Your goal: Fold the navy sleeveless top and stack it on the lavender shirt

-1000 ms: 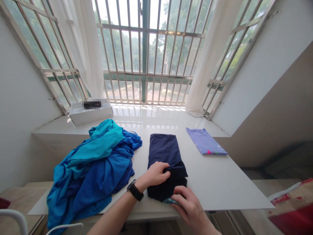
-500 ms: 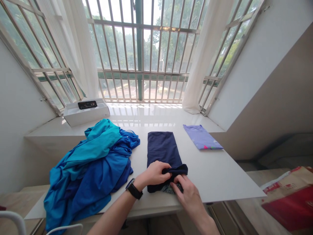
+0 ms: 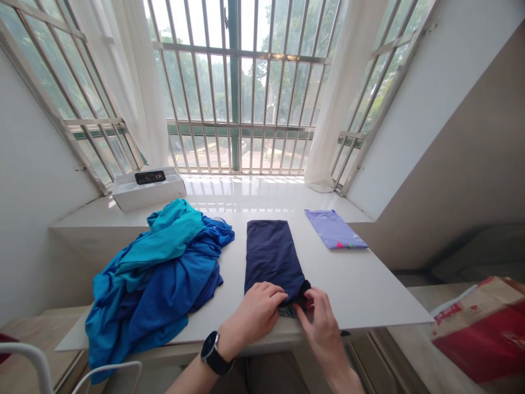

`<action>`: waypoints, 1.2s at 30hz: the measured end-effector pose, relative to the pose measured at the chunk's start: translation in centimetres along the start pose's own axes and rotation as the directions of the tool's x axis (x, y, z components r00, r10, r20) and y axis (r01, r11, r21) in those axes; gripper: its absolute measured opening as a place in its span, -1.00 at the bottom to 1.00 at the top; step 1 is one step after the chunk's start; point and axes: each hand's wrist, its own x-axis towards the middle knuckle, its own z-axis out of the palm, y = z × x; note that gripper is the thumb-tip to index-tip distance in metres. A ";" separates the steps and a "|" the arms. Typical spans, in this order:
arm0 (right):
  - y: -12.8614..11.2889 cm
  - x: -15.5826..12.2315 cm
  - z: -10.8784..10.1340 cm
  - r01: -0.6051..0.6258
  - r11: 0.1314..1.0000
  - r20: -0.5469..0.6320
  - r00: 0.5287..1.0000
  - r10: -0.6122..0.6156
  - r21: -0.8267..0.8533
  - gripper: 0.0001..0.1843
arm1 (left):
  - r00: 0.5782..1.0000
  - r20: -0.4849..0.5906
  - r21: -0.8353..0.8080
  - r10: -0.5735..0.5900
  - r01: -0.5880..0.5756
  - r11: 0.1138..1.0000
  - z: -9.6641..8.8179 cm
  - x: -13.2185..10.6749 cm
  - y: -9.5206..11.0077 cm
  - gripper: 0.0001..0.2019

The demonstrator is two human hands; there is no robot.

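Observation:
A dark navy garment (image 3: 271, 251), folded into a long rectangle, lies on the white table in front of me. My left hand (image 3: 262, 307) rests over its near edge, fingers bent and pressed against the cloth. At the near right corner my right hand (image 3: 319, 317) pinches a bunched bit of the same garment between thumb and fingers. A patterned grey-white patch of cloth shows under the near edge, between my hands. A black wristwatch (image 3: 214, 353) is on my left wrist.
A heap of blue and teal clothes (image 3: 159, 273) covers the table's left side. A folded lavender garment (image 3: 336, 230) lies at the right. On the windowsill stands a white box (image 3: 156, 192) with a black phone (image 3: 150, 177) on it. A red and tan bag (image 3: 488, 328) is at far right.
The raised fold at the garment's near end has come down, leaving only its right corner bunched. My left hand has shifted slightly nearer to me and now presses on the near edge.

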 end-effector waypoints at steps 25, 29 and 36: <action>0.8 -1.7 -3.4 0.426 0.903 0.259 0.879 -0.400 -0.053 -0.58 | 0.998 0.039 0.264 0.046 -0.055 0.963 0.5 -3.0 0.7 -0.31; -0.1 -0.9 -3.4 0.398 0.916 0.222 0.898 -0.379 -0.049 -0.77 | 1.000 -0.005 0.269 0.002 -0.001 0.963 0.9 -2.0 1.3 -0.41; -0.2 -0.9 -2.6 0.506 0.860 0.137 0.858 -0.495 -0.061 -0.52 | 1.000 -0.013 0.285 -0.009 0.013 0.958 2.8 -2.0 2.0 -0.23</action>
